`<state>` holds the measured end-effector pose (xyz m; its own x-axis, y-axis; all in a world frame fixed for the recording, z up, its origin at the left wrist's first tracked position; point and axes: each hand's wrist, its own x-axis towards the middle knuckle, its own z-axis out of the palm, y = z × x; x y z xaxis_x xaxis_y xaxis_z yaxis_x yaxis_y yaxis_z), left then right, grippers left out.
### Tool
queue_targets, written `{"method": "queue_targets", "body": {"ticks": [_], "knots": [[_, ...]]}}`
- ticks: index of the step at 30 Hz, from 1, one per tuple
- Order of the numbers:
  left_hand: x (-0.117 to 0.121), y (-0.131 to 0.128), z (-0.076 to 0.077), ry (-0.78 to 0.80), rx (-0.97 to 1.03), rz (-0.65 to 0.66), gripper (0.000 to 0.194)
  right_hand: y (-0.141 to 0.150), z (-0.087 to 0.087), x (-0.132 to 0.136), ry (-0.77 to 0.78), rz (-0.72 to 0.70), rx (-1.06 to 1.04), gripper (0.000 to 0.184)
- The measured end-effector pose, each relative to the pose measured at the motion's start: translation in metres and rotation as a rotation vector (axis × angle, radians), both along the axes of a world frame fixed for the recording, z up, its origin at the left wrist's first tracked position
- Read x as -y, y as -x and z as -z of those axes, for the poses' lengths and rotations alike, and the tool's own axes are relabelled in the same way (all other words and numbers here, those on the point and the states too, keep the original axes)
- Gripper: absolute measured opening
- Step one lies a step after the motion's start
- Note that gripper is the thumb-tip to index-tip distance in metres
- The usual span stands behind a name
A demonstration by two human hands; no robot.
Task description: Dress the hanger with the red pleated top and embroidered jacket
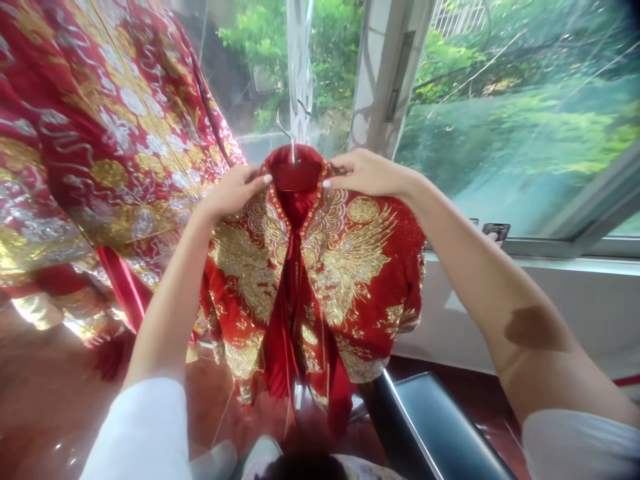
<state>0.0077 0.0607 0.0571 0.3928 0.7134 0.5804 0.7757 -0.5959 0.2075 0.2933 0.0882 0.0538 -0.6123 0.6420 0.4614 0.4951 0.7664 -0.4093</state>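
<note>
In the head view a red jacket (pixel 350 260) with gold and silver embroidery hangs in front of me on a hanger with a metal hook (pixel 293 143). Its front is parted below the collar, and red cloth shows inside. My left hand (pixel 243 190) is closed on the left shoulder beside the collar, thumb on top of the fabric. On the other shoulder, my right hand (pixel 357 172) grips in the same way, its thumb against the collar edge. The fingers behind the cloth are hidden on both sides.
More red embroidered garments (pixel 110 133) hang at the left, close to my left arm. Windows (pixel 500 133) with a metal frame stand ahead, above a pale wall and sill (pixel 550 263). A dark-topped chair or bench (pixel 445 427) with a shiny rail is at the lower right on the reddish floor (pixel 210 393).
</note>
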Motion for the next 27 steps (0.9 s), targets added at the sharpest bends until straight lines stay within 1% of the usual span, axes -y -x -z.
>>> {"method": "queue_targets", "body": {"ticks": [2,5,7,10,12,14,17,18,19,20,21,23,24,25,26,27], "knots": [[-0.005,0.002,-0.002,0.044,0.031,-0.022,0.036,0.003,0.003,-0.006,0.025,0.053,-0.032,0.046],[-0.006,0.008,-0.003,0.117,0.057,-0.037,0.044,0.0,0.008,-0.016,0.067,0.098,-0.097,0.046],[-0.005,0.009,-0.004,0.153,0.059,-0.021,0.047,-0.002,0.01,-0.02,0.078,0.099,-0.12,0.047],[-0.005,0.008,-0.003,0.182,0.048,0.016,0.047,-0.003,0.008,-0.021,0.108,0.083,-0.091,0.048],[-0.006,0.009,-0.001,0.181,0.048,0.017,0.046,-0.004,0.006,-0.019,0.121,0.076,-0.053,0.048],[-0.005,0.013,0.001,0.147,0.04,0.031,0.043,-0.009,0.005,-0.015,0.098,0.064,-0.021,0.046],[0.001,0.023,0.008,0.119,-0.022,0.059,0.039,-0.022,0.01,-0.008,0.072,0.008,0.051,0.038],[0.004,0.025,0.012,0.118,-0.032,0.035,0.039,-0.026,0.013,-0.005,0.074,-0.011,0.077,0.04],[0.007,0.025,0.017,0.105,-0.03,-0.019,0.039,-0.028,0.017,-0.003,0.067,-0.016,0.097,0.043],[0.009,0.024,0.023,0.074,-0.012,-0.105,0.04,-0.03,0.02,0.0,0.044,0.002,0.107,0.046],[0.011,0.02,0.029,0.024,0.023,-0.217,0.04,-0.03,0.023,0.002,0.004,0.05,0.106,0.047],[0.014,0.008,0.041,-0.111,0.115,-0.443,0.039,-0.024,0.027,0.008,-0.098,0.203,0.089,0.048],[0.016,0.001,0.047,-0.174,0.158,-0.521,0.038,-0.02,0.029,0.013,-0.141,0.283,0.076,0.047],[0.018,-0.007,0.054,-0.231,0.198,-0.563,0.039,-0.014,0.033,0.019,-0.178,0.354,0.051,0.048],[0.022,-0.015,0.061,-0.282,0.231,-0.572,0.04,-0.008,0.039,0.027,-0.216,0.416,0.007,0.048],[0.026,-0.022,0.07,-0.333,0.252,-0.563,0.043,0.0,0.049,0.037,-0.261,0.475,-0.057,0.05]]}}
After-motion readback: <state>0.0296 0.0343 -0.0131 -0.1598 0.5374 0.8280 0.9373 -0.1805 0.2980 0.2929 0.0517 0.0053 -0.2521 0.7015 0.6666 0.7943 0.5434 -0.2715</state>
